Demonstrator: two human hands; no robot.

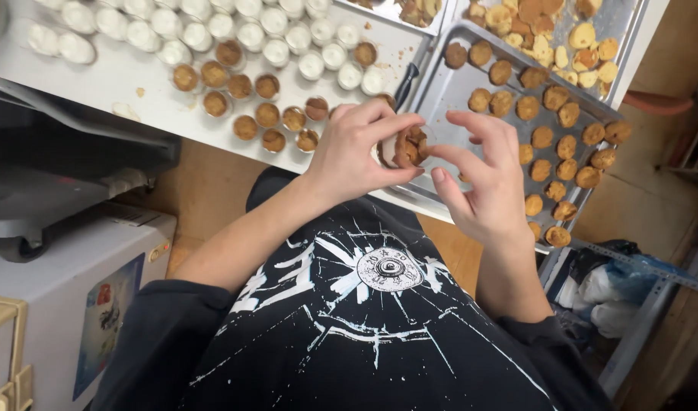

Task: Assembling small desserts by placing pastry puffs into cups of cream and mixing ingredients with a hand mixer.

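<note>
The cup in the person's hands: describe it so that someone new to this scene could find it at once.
Start at the big metal baking tray covered with rows of round brown cookies. At its near-left edge, the left hand and right hand meet around a small clear cup of cookies. Unlike the other cups on the white table, it is held up.

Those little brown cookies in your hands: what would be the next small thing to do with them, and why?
Probably ease the stack of cookies down into the small clear cup in the left hand. The right hand has its fingertips at the stack, which stands partly in the cup. On the white table some cups already hold cookies, while the white-capped cups look closed.
</note>
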